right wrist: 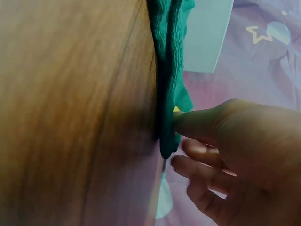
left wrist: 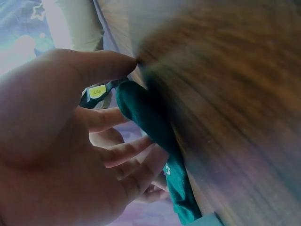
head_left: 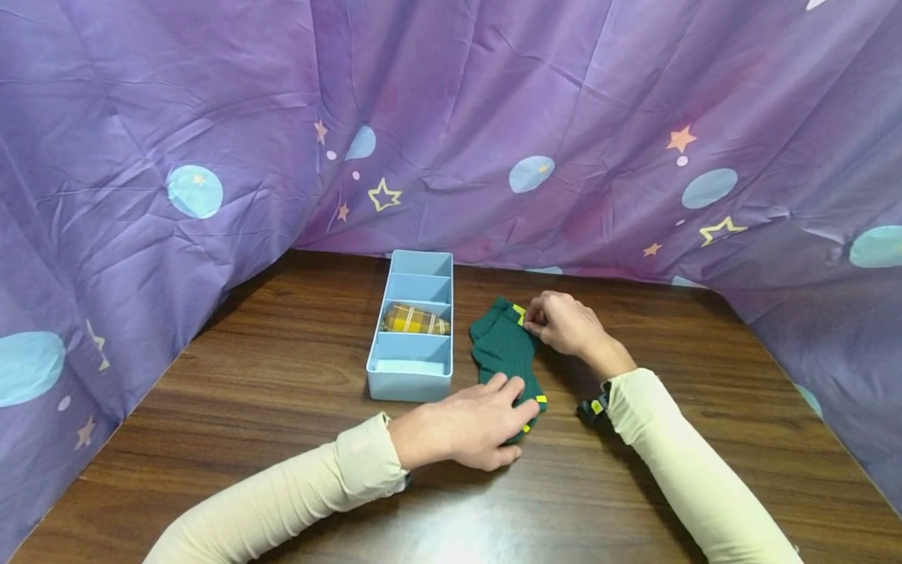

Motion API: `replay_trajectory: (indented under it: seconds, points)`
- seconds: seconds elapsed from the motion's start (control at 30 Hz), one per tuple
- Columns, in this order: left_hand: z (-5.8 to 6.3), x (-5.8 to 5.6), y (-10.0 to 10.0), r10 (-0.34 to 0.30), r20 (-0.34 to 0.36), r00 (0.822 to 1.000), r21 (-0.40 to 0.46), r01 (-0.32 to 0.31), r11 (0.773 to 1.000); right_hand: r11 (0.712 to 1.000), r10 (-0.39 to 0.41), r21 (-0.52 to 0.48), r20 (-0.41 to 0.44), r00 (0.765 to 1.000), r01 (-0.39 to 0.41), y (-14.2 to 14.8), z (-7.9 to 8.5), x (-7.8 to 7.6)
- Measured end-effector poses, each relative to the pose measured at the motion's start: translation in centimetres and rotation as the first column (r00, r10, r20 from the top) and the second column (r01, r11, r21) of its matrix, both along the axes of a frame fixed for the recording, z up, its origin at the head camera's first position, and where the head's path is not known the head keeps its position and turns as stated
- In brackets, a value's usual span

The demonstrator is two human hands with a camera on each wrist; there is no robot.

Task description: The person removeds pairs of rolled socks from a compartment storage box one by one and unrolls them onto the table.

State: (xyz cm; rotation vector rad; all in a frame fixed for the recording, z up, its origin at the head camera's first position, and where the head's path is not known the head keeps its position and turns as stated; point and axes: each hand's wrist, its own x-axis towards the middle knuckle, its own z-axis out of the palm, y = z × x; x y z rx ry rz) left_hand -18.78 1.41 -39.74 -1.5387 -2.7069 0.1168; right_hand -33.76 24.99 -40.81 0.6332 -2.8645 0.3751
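Note:
A pair of dark green socks (head_left: pixel 509 348) with small yellow patches lies on the wooden table, one sock largely over the other. My left hand (head_left: pixel 482 423) rests on their near end, fingers spread and gently bent. In the left wrist view, that hand's fingertips touch the green fabric (left wrist: pixel 153 122), with the thumb held apart from it. At the far right edge of the socks, my right hand (head_left: pixel 567 325) pinches the fabric by a yellow patch. The right wrist view has its thumb on the sock edge (right wrist: pixel 169 127), other fingers curled behind.
Left of the socks stands a light blue divided box (head_left: pixel 409 385). One of its middle compartments holds a yellow and brown plaid bundle (head_left: pixel 416 319). A purple curtain (head_left: pixel 451 117) with stars and planets hangs behind the table (head_left: pixel 296 337) and along its sides.

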Motion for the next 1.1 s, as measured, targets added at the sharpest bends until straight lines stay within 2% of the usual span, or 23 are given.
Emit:
replay_trajectory:
  seconds: [0.23,0.4,0.5,0.67,0.77,0.9,1.0,1.1]
  points:
    - [0.8,-0.4,-0.4,0.002,0.102,0.995,-0.022,0.0,1.0,0.999,0.049,0.015,0.031,0.998,-0.049,-0.3,0.2,0.3]
    - [1.1,-0.9,-0.6,-0.012,0.166,0.986,0.017,0.009,1.0,0.991,0.108,0.078,0.058,0.992,-0.112,-0.2,0.7,1.7]
    - [1.4,-1.2,-0.8,-0.018,0.176,0.984,0.037,0.012,0.999,0.985,0.136,0.102,0.061,0.989,-0.141,0.0,0.9,3.0]
    - [2.2,-2.1,-0.9,0.006,0.164,0.986,0.077,-0.018,0.997,0.969,0.237,0.059,0.036,0.971,-0.239,0.4,0.9,4.4]
    - [2.7,-3.0,-0.9,0.045,0.13,0.99,0.088,-0.057,0.994,0.956,0.291,0.036,0.054,0.955,-0.293,0.7,0.8,4.8]
    - [2.8,-4.5,-0.8,0.151,0.051,0.987,0.076,-0.155,0.985,0.946,0.321,0.014,0.102,0.942,-0.324,0.9,0.5,5.1]
    - [2.4,-5.7,-0.8,0.254,-0.012,0.967,0.055,-0.253,0.966,0.948,0.316,0.002,0.126,0.94,-0.319,1.1,0.3,5.2]
    - [1.6,-6.6,-0.8,0.324,-0.055,0.944,0.032,-0.323,0.946,0.95,0.309,-0.003,0.135,0.942,-0.311,1.3,0.0,5.3]
